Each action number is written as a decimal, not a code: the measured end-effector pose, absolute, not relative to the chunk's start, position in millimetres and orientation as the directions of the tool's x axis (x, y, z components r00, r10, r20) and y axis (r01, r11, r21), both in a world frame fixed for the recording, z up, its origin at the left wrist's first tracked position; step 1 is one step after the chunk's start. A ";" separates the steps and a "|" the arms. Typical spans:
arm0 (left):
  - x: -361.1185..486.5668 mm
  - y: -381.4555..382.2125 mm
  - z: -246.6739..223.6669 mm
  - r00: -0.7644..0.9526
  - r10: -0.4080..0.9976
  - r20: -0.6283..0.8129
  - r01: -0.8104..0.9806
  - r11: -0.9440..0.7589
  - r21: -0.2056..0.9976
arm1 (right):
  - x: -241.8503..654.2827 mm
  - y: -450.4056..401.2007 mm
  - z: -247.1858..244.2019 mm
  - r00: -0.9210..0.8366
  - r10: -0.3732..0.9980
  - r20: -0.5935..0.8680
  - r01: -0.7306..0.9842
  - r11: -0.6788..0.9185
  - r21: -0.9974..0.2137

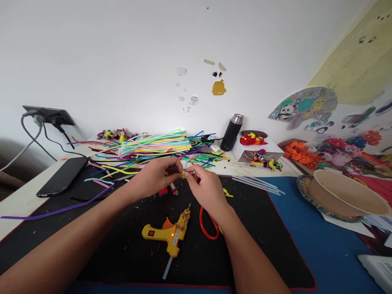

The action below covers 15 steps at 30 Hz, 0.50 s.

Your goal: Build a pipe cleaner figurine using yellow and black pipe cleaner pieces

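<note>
My left hand [156,176] and my right hand [206,188] meet above the black mat [122,253], thumbs and fingertips pinched together. Between them shows a tiny yellow piece [183,174], mostly hidden by the fingertips, with both hands closed on it. A yellow glue gun [171,234] lies on the mat below the hands, its small light glowing orange and a glue stick out of its back end. Red-handled scissors [208,228] lie partly under my right wrist. A red item [163,192] and a small marker-like tube [174,188] rest just beneath my left hand.
Behind the hands lies a large pile of pipe cleaners [156,145]. A black phone [63,176] is at the left, a black flask [232,132] and white box [257,153] stand at the back. Clear glue sticks [259,183] and a bowl [349,194] are on the right.
</note>
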<state>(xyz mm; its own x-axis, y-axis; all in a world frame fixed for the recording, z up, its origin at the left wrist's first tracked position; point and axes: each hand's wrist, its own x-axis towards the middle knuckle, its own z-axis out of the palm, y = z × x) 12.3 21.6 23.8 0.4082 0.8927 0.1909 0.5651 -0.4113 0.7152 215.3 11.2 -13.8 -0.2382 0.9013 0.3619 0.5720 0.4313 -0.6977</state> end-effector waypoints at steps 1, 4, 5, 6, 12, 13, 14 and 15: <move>12.2 21.5 23.8 0.407 0.893 0.191 0.563 -0.410 0.718 | 215.2 11.2 -13.9 -0.234 0.905 0.355 0.562 0.424 -0.710; 12.0 21.6 23.3 0.404 0.892 0.201 0.562 -0.415 0.715 | 214.9 11.3 -13.6 -0.221 0.916 0.334 0.523 0.401 -0.752; 12.1 21.6 23.1 0.404 0.891 0.206 0.560 -0.419 0.714 | 214.9 11.6 -13.4 -0.218 0.919 0.328 0.511 0.394 -0.764; 12.2 21.6 22.9 0.406 0.889 0.210 0.555 -0.423 0.717 | 214.9 11.8 -13.3 -0.214 0.922 0.323 0.501 0.388 -0.774; 14.3 20.7 22.1 0.436 0.879 0.195 0.515 -0.421 0.747 | 215.5 12.7 -13.9 -0.201 0.928 0.313 0.507 0.372 -0.778; 14.4 20.5 22.0 0.433 0.879 0.198 0.517 -0.423 0.744 | 215.6 12.6 -13.9 -0.200 0.929 0.312 0.508 0.371 -0.778; 14.4 20.4 21.9 0.429 0.880 0.204 0.519 -0.425 0.742 | 215.7 12.5 -13.7 -0.197 0.930 0.310 0.507 0.368 -0.780; 14.2 20.4 21.9 0.426 0.881 0.208 0.519 -0.426 0.741 | 215.7 12.3 -13.4 -0.194 0.932 0.307 0.502 0.364 -0.784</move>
